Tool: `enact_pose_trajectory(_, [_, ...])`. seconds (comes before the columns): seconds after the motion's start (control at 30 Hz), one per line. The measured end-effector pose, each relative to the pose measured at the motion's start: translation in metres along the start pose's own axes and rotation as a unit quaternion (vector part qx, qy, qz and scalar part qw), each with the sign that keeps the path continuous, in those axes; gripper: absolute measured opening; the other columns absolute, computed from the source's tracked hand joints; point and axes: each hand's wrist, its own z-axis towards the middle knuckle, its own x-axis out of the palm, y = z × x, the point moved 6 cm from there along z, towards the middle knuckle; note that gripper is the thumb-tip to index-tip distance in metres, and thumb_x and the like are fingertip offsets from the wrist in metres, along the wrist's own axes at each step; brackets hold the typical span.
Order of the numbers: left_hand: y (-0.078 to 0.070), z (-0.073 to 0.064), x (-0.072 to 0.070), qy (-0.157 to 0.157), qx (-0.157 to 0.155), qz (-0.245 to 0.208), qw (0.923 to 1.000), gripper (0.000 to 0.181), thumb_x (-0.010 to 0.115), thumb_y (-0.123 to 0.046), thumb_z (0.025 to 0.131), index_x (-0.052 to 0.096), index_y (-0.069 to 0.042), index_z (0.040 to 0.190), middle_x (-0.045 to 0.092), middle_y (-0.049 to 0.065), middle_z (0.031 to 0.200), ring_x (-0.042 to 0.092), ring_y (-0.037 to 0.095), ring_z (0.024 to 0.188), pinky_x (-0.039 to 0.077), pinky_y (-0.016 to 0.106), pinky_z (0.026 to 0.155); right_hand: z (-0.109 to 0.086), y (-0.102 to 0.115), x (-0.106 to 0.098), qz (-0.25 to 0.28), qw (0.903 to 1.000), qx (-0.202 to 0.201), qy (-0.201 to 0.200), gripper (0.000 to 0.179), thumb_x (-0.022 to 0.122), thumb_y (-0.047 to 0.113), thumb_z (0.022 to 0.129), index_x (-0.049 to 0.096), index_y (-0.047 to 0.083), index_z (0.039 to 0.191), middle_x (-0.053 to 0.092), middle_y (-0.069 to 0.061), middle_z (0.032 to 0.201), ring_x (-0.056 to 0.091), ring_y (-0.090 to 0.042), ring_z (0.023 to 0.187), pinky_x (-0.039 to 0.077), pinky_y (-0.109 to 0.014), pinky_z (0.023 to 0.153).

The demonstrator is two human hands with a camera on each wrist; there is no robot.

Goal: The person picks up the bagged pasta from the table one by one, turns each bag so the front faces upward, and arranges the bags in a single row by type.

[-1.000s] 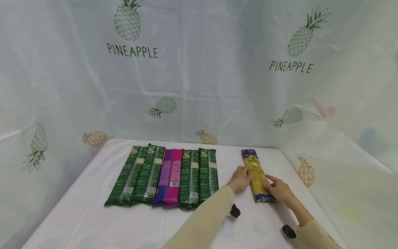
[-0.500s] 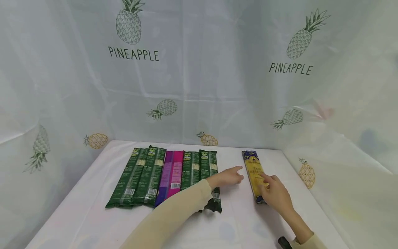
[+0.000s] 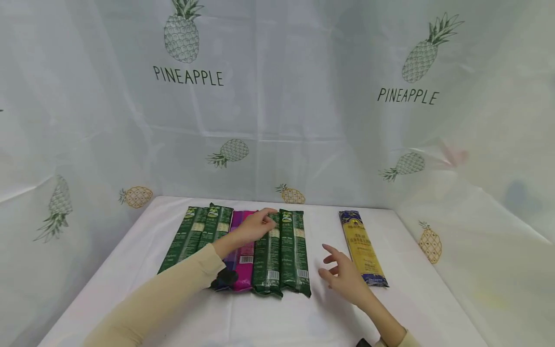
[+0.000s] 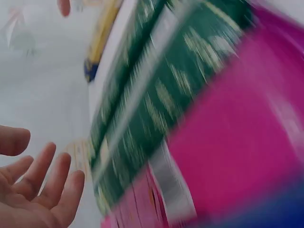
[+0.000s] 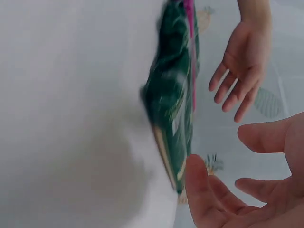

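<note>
My left hand (image 3: 257, 225) is over the row of long packets, above the magenta-and-purple packet (image 3: 247, 250) and the green packet (image 3: 266, 260) beside it. In the left wrist view its fingers (image 4: 61, 183) are spread and lightly bent, with nothing between them. My right hand (image 3: 344, 278) hovers above the white table, between the rightmost green packet (image 3: 296, 253) and the yellow packet (image 3: 363, 248) with blue ends. Its fingers and thumb are parted and hold nothing. The yellow packet, which looks like pasta, lies flat by itself, slightly slanted.
Two more green packets (image 3: 184, 238) lie overlapping at the row's left end, partly hidden by my left sleeve (image 3: 173, 289). The white-covered table (image 3: 260, 323) ends at a hanging curtain (image 3: 303, 159) printed with pineapples.
Both hands have come off the yellow packet, which stays at the right. The left hand has moved left over the row of packets, and the right hand has followed leftward.
</note>
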Motion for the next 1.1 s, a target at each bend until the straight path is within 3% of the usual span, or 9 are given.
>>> enact_pose_trajectory(0.13, [0.021,-0.013,-0.030,-0.041,-0.009,0.023,0.9988,0.048,0.055,-0.024,0.112,0.048,-0.016,0.159,0.066,0.012,0.136,0.062,0.032,0.088,0.048,0.039,0.069,0.003,0.020,0.026,0.044,0.9984,-0.006,0.035,0.074,0.075,0.011,0.099,0.039,0.006,0.163,0.058,-0.024,0.132,0.070,-0.023,0.091,0.060,-0.030,0.062])
enact_pose_trajectory(0.23, [0.039,-0.019,-0.045,-0.063,-0.018,0.054,0.9964,0.050,0.056,-0.021,0.111,0.047,-0.013,0.159,0.065,0.013,0.136,0.066,0.032,0.110,0.054,0.043,0.081,0.007,0.038,0.046,0.079,0.9942,-0.018,0.070,0.076,0.073,0.013,0.101,0.033,0.001,0.164,0.053,-0.029,0.138,0.071,-0.029,0.094,0.062,-0.036,0.065])
enact_pose_trajectory(0.37, [0.060,-0.025,-0.058,-0.074,-0.033,0.074,0.9940,0.051,0.058,-0.017,0.110,0.046,-0.008,0.159,0.064,0.017,0.137,0.064,0.035,0.122,0.056,0.049,0.092,0.012,0.063,0.074,0.118,0.9864,-0.033,0.110,0.078,0.071,0.015,0.103,0.028,-0.002,0.165,0.048,-0.033,0.143,0.073,-0.033,0.091,0.063,-0.044,0.070])
enact_pose_trajectory(0.43, [0.067,-0.028,-0.063,-0.077,-0.039,0.073,0.9936,0.051,0.057,-0.016,0.110,0.046,-0.006,0.159,0.063,0.019,0.138,0.064,0.037,0.122,0.056,0.051,0.092,0.015,0.072,0.088,0.130,0.9834,-0.036,0.122,0.079,0.071,0.015,0.102,0.027,-0.002,0.166,0.048,-0.033,0.143,0.073,-0.033,0.088,0.064,-0.047,0.071])
enact_pose_trajectory(0.57, [0.078,-0.034,-0.069,-0.077,-0.052,0.076,0.9928,0.053,0.057,-0.015,0.109,0.044,-0.002,0.159,0.061,0.023,0.140,0.064,0.039,0.121,0.056,0.052,0.092,0.020,0.083,0.113,0.143,0.9803,-0.029,0.133,0.080,0.071,0.016,0.102,0.027,0.000,0.167,0.049,-0.030,0.142,0.072,-0.027,0.079,0.064,-0.043,0.070])
enact_pose_trajectory(0.73, [0.086,-0.039,-0.071,-0.077,-0.072,0.077,0.9914,0.055,0.059,-0.015,0.108,0.043,0.001,0.159,0.060,0.026,0.139,0.065,0.039,0.118,0.055,0.053,0.092,0.027,0.092,0.136,0.133,0.9829,-0.044,0.120,0.079,0.071,0.015,0.101,0.029,-0.001,0.166,0.051,-0.026,0.136,0.068,-0.017,0.071,0.061,-0.032,0.065])
enact_pose_trajectory(0.83, [0.087,-0.039,-0.072,-0.075,-0.081,0.088,0.9900,0.057,0.060,-0.015,0.108,0.043,0.002,0.159,0.060,0.027,0.137,0.065,0.040,0.117,0.056,0.053,0.091,0.032,0.096,0.145,0.115,0.9855,-0.049,0.115,0.079,0.071,0.014,0.100,0.029,-0.003,0.165,0.053,-0.025,0.132,0.069,-0.015,0.069,0.060,-0.032,0.067])
enact_pose_trajectory(1.1, [0.087,-0.034,-0.074,-0.054,-0.092,0.114,0.9877,0.065,0.064,-0.015,0.105,0.037,0.003,0.162,0.059,0.029,0.139,0.065,0.041,0.117,0.056,0.051,0.091,0.047,0.106,0.156,0.002,0.9942,-0.040,0.099,0.081,0.078,0.022,0.095,0.039,-0.002,0.161,0.065,-0.020,0.126,0.060,-0.029,0.106,0.055,-0.053,0.087])
